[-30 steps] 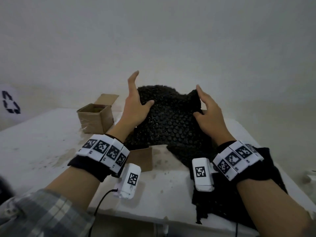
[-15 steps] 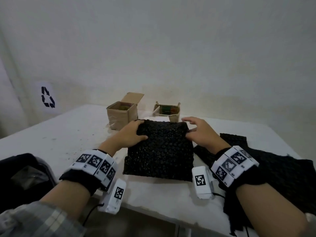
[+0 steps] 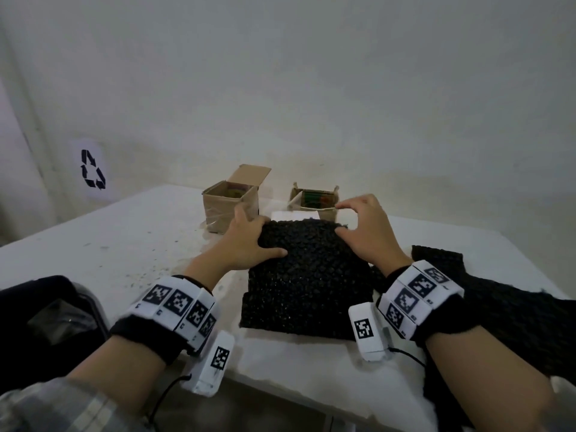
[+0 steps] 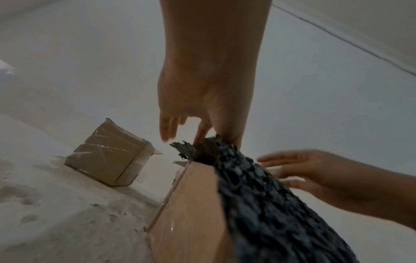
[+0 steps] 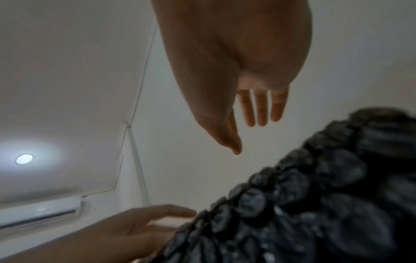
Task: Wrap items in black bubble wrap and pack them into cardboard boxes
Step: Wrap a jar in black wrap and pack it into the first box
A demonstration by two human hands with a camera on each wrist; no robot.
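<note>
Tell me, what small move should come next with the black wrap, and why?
Probably fold the wrap's far edge down over the box. The left hand grips its far left corner, the right hand is open at the other, and cardboard is bare below.

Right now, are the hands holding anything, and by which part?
The left hand grips the black bubble wrap sheet at its far left corner. The right hand holds nothing; its fingers are spread above the far right corner.
</note>
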